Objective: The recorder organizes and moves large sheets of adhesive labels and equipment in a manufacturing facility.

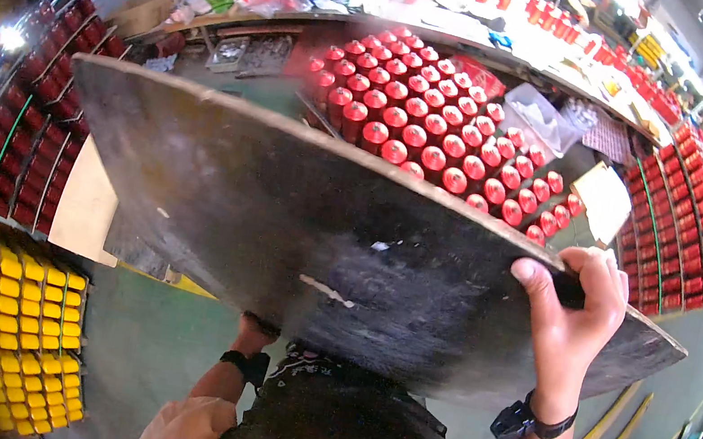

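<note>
A large dark board (346, 255), scuffed with pale marks, is tilted up in front of my body and spans most of the view. My right hand (581, 295) is closed over its upper edge toward the right, thumb on the near face and the other fingers bent over the rim. At the lower edge, my left hand (255, 332) holds the board from below; its fingers are mostly hidden. Just beyond the upper edge stand rows of red cylinders (414, 133) with rounded tops, partly covered by the board.
Stacked yellow cylinders (17, 297) stand at left below dark red stacks (29, 126). More red stacks (678, 223) rise at right, near yellow forks (615, 432) on the floor. A cluttered workbench (452, 30) runs across the back, with a white bin (541, 121) before it.
</note>
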### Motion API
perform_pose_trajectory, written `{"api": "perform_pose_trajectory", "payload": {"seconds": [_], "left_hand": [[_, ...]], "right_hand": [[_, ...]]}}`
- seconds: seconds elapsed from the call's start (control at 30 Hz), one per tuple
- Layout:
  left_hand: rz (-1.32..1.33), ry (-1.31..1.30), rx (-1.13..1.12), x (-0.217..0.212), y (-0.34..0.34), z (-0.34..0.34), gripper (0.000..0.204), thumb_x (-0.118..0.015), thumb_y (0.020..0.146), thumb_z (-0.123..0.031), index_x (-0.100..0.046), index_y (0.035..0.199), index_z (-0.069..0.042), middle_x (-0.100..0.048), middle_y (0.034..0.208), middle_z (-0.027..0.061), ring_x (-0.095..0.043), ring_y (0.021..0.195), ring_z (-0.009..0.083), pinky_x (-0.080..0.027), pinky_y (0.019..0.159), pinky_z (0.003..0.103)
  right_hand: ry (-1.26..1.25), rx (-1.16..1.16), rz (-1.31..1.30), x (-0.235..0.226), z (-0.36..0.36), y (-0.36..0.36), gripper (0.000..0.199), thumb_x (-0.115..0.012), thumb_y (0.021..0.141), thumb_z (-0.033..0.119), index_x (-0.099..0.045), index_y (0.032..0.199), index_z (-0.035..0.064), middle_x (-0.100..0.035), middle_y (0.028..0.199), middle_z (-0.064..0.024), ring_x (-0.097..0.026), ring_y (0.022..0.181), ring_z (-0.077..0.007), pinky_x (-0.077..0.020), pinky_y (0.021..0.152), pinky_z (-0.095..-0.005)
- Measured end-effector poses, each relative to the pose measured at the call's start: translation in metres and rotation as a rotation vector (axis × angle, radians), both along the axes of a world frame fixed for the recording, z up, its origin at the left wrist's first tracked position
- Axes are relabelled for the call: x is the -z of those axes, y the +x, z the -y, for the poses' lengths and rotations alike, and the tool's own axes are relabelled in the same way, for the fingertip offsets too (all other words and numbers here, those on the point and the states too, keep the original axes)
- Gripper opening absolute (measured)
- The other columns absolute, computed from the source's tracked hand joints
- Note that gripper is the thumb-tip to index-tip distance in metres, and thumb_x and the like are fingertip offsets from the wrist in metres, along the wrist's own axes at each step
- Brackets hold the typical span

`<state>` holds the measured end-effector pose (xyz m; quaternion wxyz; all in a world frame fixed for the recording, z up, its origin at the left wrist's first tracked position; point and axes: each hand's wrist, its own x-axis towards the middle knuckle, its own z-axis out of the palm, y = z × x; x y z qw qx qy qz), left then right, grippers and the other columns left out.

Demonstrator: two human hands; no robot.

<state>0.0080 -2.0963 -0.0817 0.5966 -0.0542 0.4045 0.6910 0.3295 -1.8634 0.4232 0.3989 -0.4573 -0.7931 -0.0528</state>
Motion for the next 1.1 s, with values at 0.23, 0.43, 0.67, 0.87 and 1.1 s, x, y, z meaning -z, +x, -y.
{"api": "perform_pose_trajectory", "payload": {"seconds": [0.23,0.43,0.67,0.87,1.1], "left_hand": [[-0.176,0.234,0.162,0.012,-0.015,-0.125,0.058,-0.033,0.091,-0.045,-0.037,0.137,-0.01,-0.037,0.143,0.0095,-0.036,0.128,0.0325,-0.026,0.107,0.049],[-0.73,0.239,0.49,0.036,-0.112,-0.238,0.047,-0.041,0.091,-0.04,-0.047,0.131,-0.015,-0.044,0.138,0.0041,-0.035,0.13,0.0285,-0.025,0.108,0.046],[-0.066,-0.325,0.24,-0.05,-0.138,-0.399,0.054,-0.03,0.096,-0.049,-0.033,0.124,-0.002,-0.049,0.123,0.0177,-0.059,0.102,0.0343,-0.049,0.082,0.053],[-0.417,-0.358,0.43,-0.091,-0.136,-0.49,0.047,-0.047,0.094,-0.038,-0.029,0.118,-0.002,-0.053,0.094,0.0145,-0.064,0.07,0.026,-0.056,0.058,0.041],[-0.66,-0.304,0.541,-0.122,-0.063,-0.547,0.051,-0.059,0.084,-0.031,-0.034,0.104,0.01,-0.057,0.091,0.0223,-0.065,0.063,0.0265,-0.056,0.047,0.036]], "right_hand": [[-0.231,-0.042,-0.131,0.01,-0.166,-0.039,0.029,-0.076,0.071,0.028,-0.071,0.091,0.0063,-0.068,0.078,-0.0103,-0.064,0.074,-0.0174,-0.0466,0.072,-0.0303],[-0.361,0.156,-0.008,0.047,-0.323,-0.096,0.035,-0.073,0.074,0.033,-0.069,0.088,0.001,-0.067,0.077,-0.0102,-0.063,0.073,-0.0164,-0.0465,0.07,-0.0277],[-0.284,0.172,0.063,0.104,-0.536,-0.024,0.032,-0.071,0.075,0.028,-0.068,0.078,-0.0035,-0.066,0.068,-0.0085,-0.059,0.065,-0.0139,-0.0452,0.065,-0.0273],[-0.402,0.238,-0.025,0.129,-0.629,0.058,0.035,-0.072,0.075,0.031,-0.068,0.075,-0.004,-0.062,0.064,-0.0038,-0.054,0.062,-0.0107,-0.0424,0.062,-0.0265],[-0.488,0.392,-0.016,0.155,-0.673,0.191,0.041,-0.073,0.075,0.035,-0.063,0.065,-0.004,-0.05,0.057,0.0006,-0.043,0.056,-0.0099,-0.0359,0.056,-0.0271]]}}
